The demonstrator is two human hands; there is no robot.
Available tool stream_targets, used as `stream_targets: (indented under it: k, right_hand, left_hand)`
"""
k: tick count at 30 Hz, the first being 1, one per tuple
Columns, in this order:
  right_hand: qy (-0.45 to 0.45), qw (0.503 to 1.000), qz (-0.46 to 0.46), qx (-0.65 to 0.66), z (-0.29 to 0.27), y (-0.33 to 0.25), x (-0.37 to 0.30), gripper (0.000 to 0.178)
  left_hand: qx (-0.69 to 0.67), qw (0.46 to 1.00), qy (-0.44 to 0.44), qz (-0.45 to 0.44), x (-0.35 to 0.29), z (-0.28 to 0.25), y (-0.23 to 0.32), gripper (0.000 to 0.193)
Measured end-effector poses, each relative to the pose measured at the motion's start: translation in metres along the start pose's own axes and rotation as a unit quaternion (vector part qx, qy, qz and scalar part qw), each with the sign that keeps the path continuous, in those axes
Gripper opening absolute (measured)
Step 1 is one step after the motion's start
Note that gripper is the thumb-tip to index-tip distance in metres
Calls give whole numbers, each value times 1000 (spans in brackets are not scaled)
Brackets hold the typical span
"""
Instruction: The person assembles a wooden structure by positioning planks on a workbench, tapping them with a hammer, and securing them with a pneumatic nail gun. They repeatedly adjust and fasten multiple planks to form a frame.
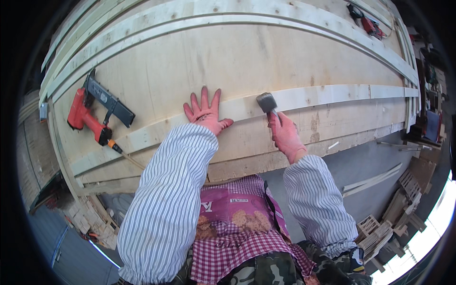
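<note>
My left hand (206,114), in a pink work glove with darker fingertips, lies with its fingers spread across the near wooden slat (327,96) and the plywood sheet (228,57) behind it. In my pink-gloved right hand (287,135) is a hammer (267,102), gripped by its handle. The dark, blocky hammer head is over that same slat, to the right of my left hand; whether it touches the wood I cannot tell. Further left, a red and black nail gun (92,116) rests on the plywood, an air hose (130,159) running from its orange-tipped fitting.
Long pale slats (213,9) cross the far side of the panel. Another red and black tool (373,27) lies at the far right. Scrap wood (375,237) is piled on the floor at right, with loose strips (373,180) nearer. Small wood offcuts (88,213) are heaped at lower left.
</note>
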State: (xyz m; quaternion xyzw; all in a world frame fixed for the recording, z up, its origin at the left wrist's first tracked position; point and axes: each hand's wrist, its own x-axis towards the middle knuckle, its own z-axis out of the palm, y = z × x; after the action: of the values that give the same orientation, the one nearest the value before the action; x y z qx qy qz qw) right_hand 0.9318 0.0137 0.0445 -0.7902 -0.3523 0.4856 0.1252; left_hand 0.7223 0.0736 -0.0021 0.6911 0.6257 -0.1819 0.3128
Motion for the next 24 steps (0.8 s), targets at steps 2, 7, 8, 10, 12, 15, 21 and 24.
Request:
stream_targets:
  k: [2, 7, 8, 10, 12, 15, 21, 24]
  right_hand:
    - [-18, 996, 32, 83, -13, -4, -6, 33]
    - [47, 963, -103, 243, -18, 4, -46, 33]
    - [38, 981, -88, 168, -12, 6, -45, 34]
    - [36, 999, 0, 20, 1, 8, -32, 35]
    - [-4, 997, 9, -73, 1, 6, -15, 42]
    - [-28, 998, 57, 29, -23, 5, -13, 42]
    - [41, 971, -181, 150, -22, 27, -30, 23]
    - [0, 990, -17, -140, -2, 36, -15, 29]
  left_hand:
    - [-3, 1000, -19, -7, -2, 0, 0, 104]
    - [12, 999, -31, -9, -2, 1, -1, 101]
    - [6, 1000, -22, -4, -1, 0, -1, 101]
    - [-7, 1000, -22, 0, -1, 0, -1, 103]
    - [-7, 1000, -9, 2, -1, -2, -1, 104]
    - [-2, 1000, -16, -1, -4, 0, 0, 104]
    - [-17, 1000, -13, 2, 2, 6, -4, 105]
    - [-1, 1000, -18, -12, 1, 8, -5, 106]
